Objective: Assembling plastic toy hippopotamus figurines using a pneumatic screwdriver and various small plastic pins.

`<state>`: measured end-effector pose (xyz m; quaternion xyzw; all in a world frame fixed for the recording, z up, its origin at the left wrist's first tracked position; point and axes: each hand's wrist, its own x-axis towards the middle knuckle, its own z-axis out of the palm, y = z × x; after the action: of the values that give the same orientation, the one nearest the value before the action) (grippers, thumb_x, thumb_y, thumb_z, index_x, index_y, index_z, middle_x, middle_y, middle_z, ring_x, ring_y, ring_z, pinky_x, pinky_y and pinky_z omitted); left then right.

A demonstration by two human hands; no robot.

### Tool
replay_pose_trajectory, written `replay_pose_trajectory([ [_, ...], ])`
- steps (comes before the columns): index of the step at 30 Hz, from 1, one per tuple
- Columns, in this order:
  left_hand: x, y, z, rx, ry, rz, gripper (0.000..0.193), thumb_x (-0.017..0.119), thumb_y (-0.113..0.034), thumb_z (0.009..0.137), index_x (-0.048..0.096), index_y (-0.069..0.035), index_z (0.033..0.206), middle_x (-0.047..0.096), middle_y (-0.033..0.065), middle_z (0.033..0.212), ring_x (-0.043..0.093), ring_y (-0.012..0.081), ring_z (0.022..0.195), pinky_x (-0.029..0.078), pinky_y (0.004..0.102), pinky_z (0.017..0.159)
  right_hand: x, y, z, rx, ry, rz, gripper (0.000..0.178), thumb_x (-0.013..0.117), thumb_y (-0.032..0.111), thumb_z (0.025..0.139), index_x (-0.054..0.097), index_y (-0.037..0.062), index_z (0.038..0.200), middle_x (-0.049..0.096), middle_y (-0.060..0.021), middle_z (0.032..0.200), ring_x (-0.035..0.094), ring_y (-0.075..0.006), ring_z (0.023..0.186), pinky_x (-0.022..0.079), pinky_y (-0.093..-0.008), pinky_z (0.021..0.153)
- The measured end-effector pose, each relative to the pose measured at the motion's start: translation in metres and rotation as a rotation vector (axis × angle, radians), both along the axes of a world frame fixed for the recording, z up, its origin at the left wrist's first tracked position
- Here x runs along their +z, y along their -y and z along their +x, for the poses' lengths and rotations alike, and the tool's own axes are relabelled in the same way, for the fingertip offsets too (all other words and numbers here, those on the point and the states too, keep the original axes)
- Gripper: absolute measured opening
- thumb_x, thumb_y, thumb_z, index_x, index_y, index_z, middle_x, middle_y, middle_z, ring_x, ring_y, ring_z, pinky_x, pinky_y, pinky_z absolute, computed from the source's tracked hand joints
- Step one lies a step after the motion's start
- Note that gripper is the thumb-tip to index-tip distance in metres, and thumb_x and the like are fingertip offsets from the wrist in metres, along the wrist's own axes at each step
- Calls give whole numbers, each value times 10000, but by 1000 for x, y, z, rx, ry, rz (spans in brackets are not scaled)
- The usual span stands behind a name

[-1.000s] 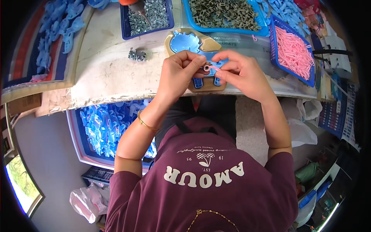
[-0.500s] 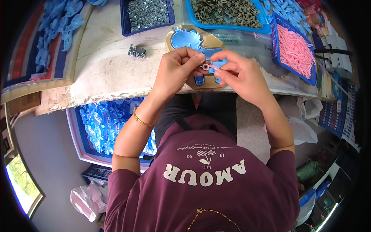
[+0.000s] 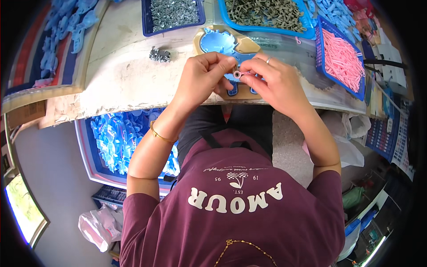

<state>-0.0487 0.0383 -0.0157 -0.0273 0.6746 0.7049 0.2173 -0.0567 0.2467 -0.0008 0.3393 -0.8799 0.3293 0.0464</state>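
Observation:
Both my hands meet above the near edge of the bench. The fingers of my right hand [image 3: 276, 84] are pinched on a small pink plastic piece [image 3: 243, 73], mostly hidden by them. Its ringed end, with a dark centre, faces my left hand [image 3: 207, 75]. That hand pinches a tiny brownish part against the ring; its kind is too small to make out. Just beyond and beneath my hands, a blue plastic shell [image 3: 217, 42] lies in a tan holder [image 3: 249, 46].
A metal cluster [image 3: 159, 54] sits left. Along the back are a dark blue tray [image 3: 174, 32] of shiny metal bits, a light blue tray [image 3: 267, 32] of olive clips and a blue basket [image 3: 318, 53] of pink pieces. Below the bench, a bin [image 3: 84, 151] holds blue parts.
My right fingers have closed in leftward over the pink piece, covering more of it. The brownish part shows more beside the ring. The whole view has shifted slightly.

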Motion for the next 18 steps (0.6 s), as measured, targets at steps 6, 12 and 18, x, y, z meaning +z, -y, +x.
replay_pose_trajectory([
  [6,-7,15,0,331,-446,-229,253,587,-187,1025,689,-1,1164,759,78,993,658,87,685,509,245,593,-17,2,-17,30,-181,124,128,744,165,837,675,90,913,629,-35,871,625,-245,874,452,-379,748],
  [12,-20,17,10,317,-686,-496,160,639,-151,980,728,-48,1063,749,79,893,660,159,703,518,298,645,-29,14,-24,46,-149,214,121,740,177,827,677,86,874,609,-36,866,621,-250,879,437,-404,757],
  [18,-26,20,13,193,-925,-670,140,725,-80,869,734,-82,1009,722,48,852,651,254,814,538,366,717,-23,17,-35,151,-111,256,108,729,154,812,659,75,837,611,-59,870,622,-284,908,461,-429,814],
])
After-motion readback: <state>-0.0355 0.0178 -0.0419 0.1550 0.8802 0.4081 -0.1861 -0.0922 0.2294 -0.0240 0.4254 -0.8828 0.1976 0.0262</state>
